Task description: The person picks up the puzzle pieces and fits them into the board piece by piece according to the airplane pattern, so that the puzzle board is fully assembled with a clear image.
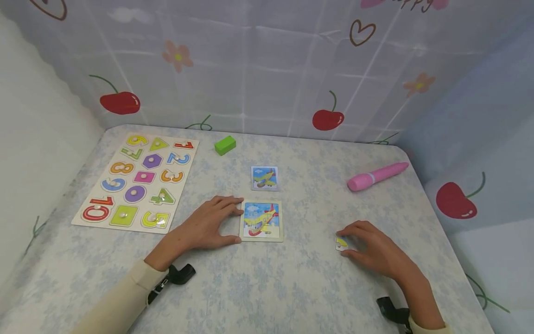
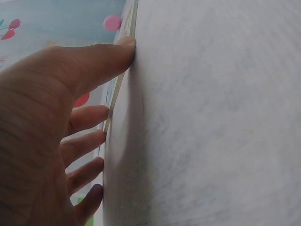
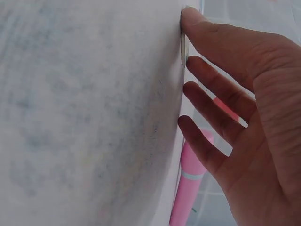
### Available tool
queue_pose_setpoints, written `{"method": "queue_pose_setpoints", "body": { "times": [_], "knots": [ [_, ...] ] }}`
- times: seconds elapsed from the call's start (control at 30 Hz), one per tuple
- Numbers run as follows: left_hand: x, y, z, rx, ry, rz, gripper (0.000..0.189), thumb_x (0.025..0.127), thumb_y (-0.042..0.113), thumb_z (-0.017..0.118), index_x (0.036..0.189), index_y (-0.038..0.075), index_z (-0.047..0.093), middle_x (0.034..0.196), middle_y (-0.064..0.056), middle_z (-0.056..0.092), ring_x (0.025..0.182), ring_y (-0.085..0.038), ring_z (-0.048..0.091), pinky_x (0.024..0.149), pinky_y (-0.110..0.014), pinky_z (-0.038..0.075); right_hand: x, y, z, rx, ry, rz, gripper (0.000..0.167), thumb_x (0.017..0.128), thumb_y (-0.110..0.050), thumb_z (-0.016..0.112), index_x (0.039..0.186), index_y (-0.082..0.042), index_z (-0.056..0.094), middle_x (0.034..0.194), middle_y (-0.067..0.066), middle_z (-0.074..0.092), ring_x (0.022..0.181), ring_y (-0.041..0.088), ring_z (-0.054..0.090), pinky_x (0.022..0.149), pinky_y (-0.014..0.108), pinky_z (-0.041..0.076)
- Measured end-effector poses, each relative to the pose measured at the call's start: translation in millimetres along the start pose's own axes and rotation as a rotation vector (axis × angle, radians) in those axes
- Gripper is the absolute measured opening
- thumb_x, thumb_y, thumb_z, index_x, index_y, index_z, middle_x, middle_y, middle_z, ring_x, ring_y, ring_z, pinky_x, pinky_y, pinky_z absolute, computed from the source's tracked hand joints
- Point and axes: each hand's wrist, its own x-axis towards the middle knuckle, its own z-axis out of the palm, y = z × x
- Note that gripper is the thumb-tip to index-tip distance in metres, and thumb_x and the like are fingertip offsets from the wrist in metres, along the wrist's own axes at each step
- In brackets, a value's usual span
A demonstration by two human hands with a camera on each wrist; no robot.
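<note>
A framed airplane jigsaw puzzle (image 1: 261,221) lies flat in the middle of the table. My left hand (image 1: 207,224) rests at its left edge, thumb by the near corner and fingertips by the far one. From the left wrist view, the puzzle's thin edge (image 2: 113,99) meets the thumb and a fingertip. Off to the right, my right hand (image 1: 375,250) pinches a small puzzle piece (image 1: 341,243) with yellow on it, down at the tabletop. In the right wrist view that piece (image 3: 184,49) shows edge-on between thumb and finger.
Just behind the puzzle lies a small airplane picture card (image 1: 264,178). A green block (image 1: 225,145) stands farther back. At left is a number-and-shape board (image 1: 146,185); at right, a pink pen-shaped object (image 1: 377,176). A printed curtain (image 1: 250,69) borders the back.
</note>
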Motion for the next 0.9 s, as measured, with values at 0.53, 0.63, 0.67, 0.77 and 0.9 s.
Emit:
{"method": "queue_pose_setpoints", "body": {
  "times": [0.53, 0.63, 0.67, 0.77, 0.9],
  "knots": [
    [-1.2, -0.5, 0.7, -0.014, 0.005, 0.002, 0.069, 0.087, 0.048, 0.089, 0.142, 0.012, 0.069, 0.166, -0.005, 0.048, 0.150, -0.031, 0.044, 0.120, -0.057, 0.040, 6.8, -3.5, 2.4, 0.026, 0.011, -0.051, 0.038, 0.081, -0.012, 0.095, 0.114, -0.023, 0.080, 0.117, -0.010, 0.066, 0.109, 0.010, 0.064, 0.091, 0.030, 0.057],
    [-1.7, 0.2, 0.3, -0.017, 0.007, 0.003, 0.069, 0.087, 0.048, 0.089, 0.142, 0.012, 0.069, 0.166, -0.006, 0.048, 0.150, -0.031, 0.044, 0.120, -0.057, 0.040, 14.0, -7.9, 3.1, 0.026, -0.010, -0.046, 0.035, 0.084, -0.015, 0.094, 0.115, -0.024, 0.080, 0.116, -0.011, 0.065, 0.108, 0.009, 0.063, 0.089, 0.038, 0.059],
    [-1.9, 0.4, 0.4, -0.015, 0.008, 0.003, 0.069, 0.087, 0.047, 0.089, 0.142, 0.012, 0.069, 0.166, -0.006, 0.048, 0.150, -0.031, 0.044, 0.120, -0.057, 0.040, 16.8, -9.4, 3.2, 0.024, -0.016, -0.048, 0.035, 0.085, -0.016, 0.094, 0.116, -0.024, 0.080, 0.116, -0.011, 0.065, 0.108, 0.009, 0.063, 0.089, 0.039, 0.059],
    [-2.0, 0.4, 0.4, -0.014, 0.010, 0.004, 0.068, 0.087, 0.047, 0.089, 0.142, 0.012, 0.069, 0.166, -0.006, 0.048, 0.150, -0.031, 0.044, 0.120, -0.057, 0.040, 25.0, -13.9, 3.0, 0.021, -0.028, -0.058, 0.034, 0.086, -0.017, 0.093, 0.117, -0.024, 0.080, 0.116, -0.011, 0.064, 0.108, 0.009, 0.062, 0.090, 0.039, 0.059],
    [-1.6, -0.2, 0.9, -0.006, 0.008, 0.010, 0.068, 0.088, 0.047, 0.088, 0.143, 0.013, 0.069, 0.166, -0.005, 0.048, 0.150, -0.030, 0.044, 0.120, -0.057, 0.040, 35.5, -20.6, 2.0, 0.018, -0.029, -0.088, 0.035, 0.086, -0.016, 0.093, 0.116, -0.023, 0.079, 0.116, -0.011, 0.064, 0.110, 0.008, 0.062, 0.090, 0.039, 0.059]
  ]
}}
